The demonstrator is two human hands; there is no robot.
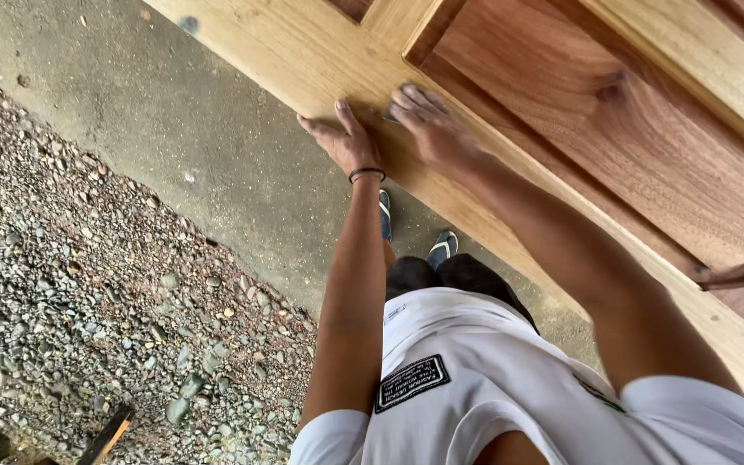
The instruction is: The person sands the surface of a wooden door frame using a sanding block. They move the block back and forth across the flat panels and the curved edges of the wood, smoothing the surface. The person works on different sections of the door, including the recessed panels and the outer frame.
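Both hands press on the pale wooden door frame point(320, 60): my left hand point(344, 138) lies flat and open, my right hand point(428, 125) pins a small grey sanding pad point(392, 110). Drifting toward the darker panel edge point(424, 34) could, I judge, scuff it.

Soft, even daylight, faint shadows, sharp throughout, with perhaps slight wide-angle stretching at edges.

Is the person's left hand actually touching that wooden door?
Touching. The head view shows the left hand lying flat, palm down, on the pale frame of the wooden door, with no gap visible.
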